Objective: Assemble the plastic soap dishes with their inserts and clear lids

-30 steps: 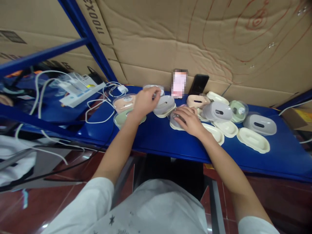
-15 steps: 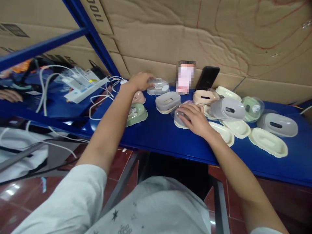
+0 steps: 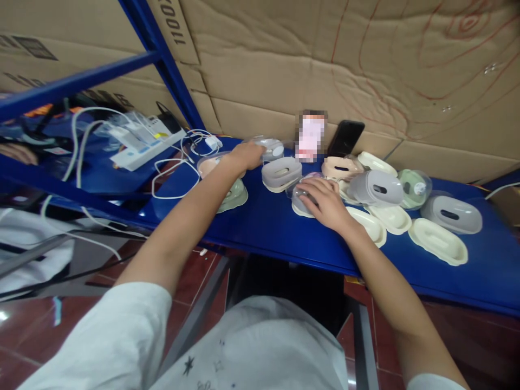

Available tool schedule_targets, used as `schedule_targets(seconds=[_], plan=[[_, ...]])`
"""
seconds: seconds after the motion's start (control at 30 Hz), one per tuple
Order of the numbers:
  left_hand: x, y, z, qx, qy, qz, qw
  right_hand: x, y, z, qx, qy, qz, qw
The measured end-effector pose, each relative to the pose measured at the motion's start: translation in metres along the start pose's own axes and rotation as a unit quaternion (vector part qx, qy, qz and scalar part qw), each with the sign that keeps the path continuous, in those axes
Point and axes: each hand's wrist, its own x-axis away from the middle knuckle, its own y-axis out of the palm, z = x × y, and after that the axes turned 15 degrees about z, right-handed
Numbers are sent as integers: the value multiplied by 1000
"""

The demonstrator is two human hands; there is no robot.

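My left hand [image 3: 247, 155] is at the near left edge of a clear-covered grey box [image 3: 271, 149] at the back of the blue table; its fingertips are too blurred to make out. My right hand [image 3: 320, 197] rests with fingers spread over a smaller grey box with a clear cover [image 3: 303, 201], touching its top. Between the hands stands a grey oval box with a slot [image 3: 281, 172] on a cream base. A green box [image 3: 235, 195] and a pink box [image 3: 208, 164] lie beside my left forearm.
Cream trays [image 3: 439, 241], slotted grey boxes [image 3: 455, 214], a peach box [image 3: 342, 168] and a green box [image 3: 413, 188] fill the right side. Two phones lean at the back. Cables and a power strip [image 3: 148, 149] lie left, near a blue post. Another person's hand [image 3: 18, 153] shows far left.
My left hand has shifted slightly right and nearer, off the top of the clear-covered grey box. My right hand stays on the smaller box. The view has turned a little.
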Motion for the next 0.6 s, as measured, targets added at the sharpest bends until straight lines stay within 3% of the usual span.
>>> schedule_targets(seconds=[0.37,0.5,0.6], plan=[[-1,-14,8,-43,-14,-55,997,2,2,2,-9,-8,7,1000],[-10,-28,6,-19,-12,-36,999,3,3,2,-9,-10,11,1000],[-1,-45,1,1,-20,22,1000,3,3,3,-12,-16,11,1000]])
